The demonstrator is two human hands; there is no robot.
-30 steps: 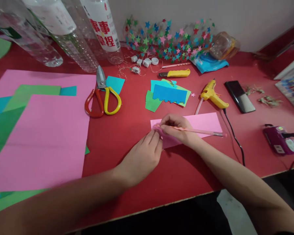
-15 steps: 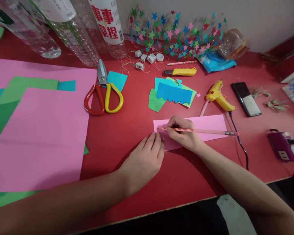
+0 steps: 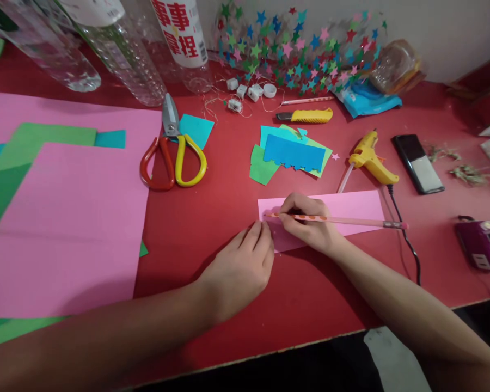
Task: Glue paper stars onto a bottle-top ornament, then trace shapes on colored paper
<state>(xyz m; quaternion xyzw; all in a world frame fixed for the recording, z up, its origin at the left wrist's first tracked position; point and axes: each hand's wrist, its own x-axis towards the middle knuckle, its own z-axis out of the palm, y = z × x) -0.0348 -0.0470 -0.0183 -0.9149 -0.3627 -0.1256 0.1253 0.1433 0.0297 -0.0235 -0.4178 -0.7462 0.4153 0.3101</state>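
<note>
A pink paper strip (image 3: pixel 355 209) lies on the red table. My right hand (image 3: pixel 310 223) is closed around a pink pencil with orange spots (image 3: pixel 351 220). The pencil's tip is at the strip's left end, its eraser end pointing right. My left hand (image 3: pixel 240 267) rests flat, fingers stretched and close together, on the strip's lower left corner. Beyond the strip lie blue (image 3: pixel 294 152) and green (image 3: pixel 263 165) paper scraps. Just past my right hand is a yellow glue gun (image 3: pixel 371 158) with its cord running down the table.
Scissors with red and yellow handles (image 3: pixel 172 147) lie beside large pink sheets (image 3: pixel 77 218). At the back stand plastic bottles (image 3: pixel 183 38) and a clear bottle with coloured stars (image 3: pixel 294 49). A yellow cutter (image 3: pixel 310 116), a phone (image 3: pixel 418 163) and a purple power adapter (image 3: pixel 479 245) lie around.
The view has shifted slightly, so things at the back and right sit a little farther right. Both hands and the pencil keep nearly the same pose on the strip.
</note>
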